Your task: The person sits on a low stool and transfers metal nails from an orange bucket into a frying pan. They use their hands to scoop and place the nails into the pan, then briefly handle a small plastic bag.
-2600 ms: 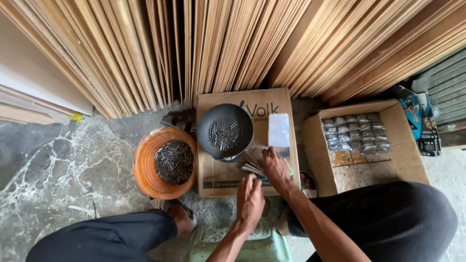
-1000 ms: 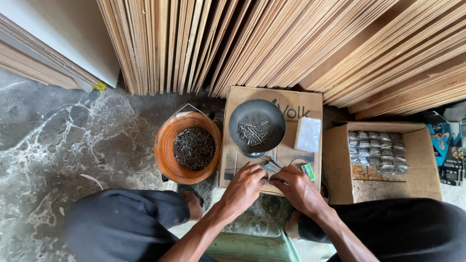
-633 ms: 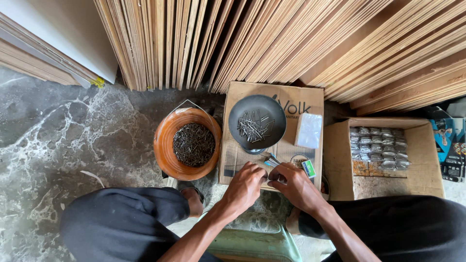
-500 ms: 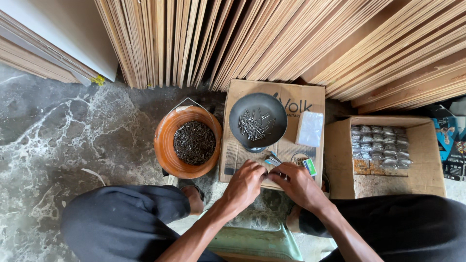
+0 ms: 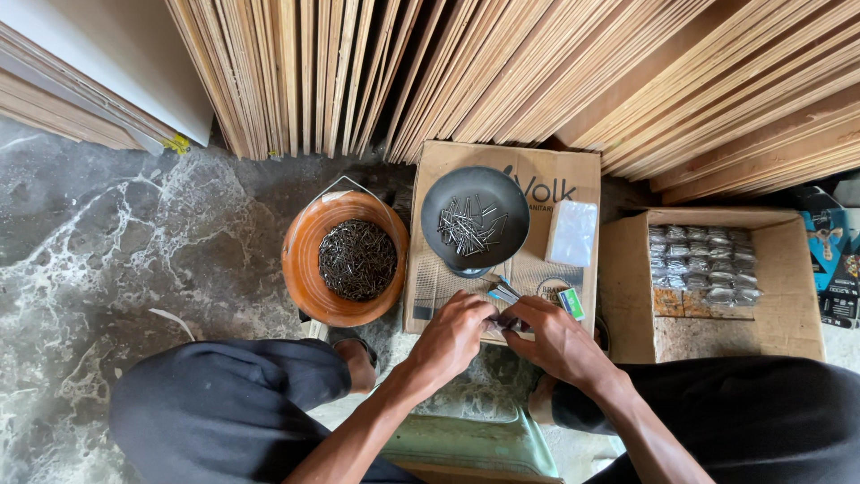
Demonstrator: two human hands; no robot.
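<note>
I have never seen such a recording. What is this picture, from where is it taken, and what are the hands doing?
There is no machine here. A camera worn on a person's head looks down at that person's own two bare hands. The left hand and right hand meet at the near edge of a closed cardboard box, pinching something small; what it is, I cannot tell. On the box stands a dark pan with loose nails. Beside it, an orange bucket holds many nails. To the right, an open carton holds small filled bags.
</note>
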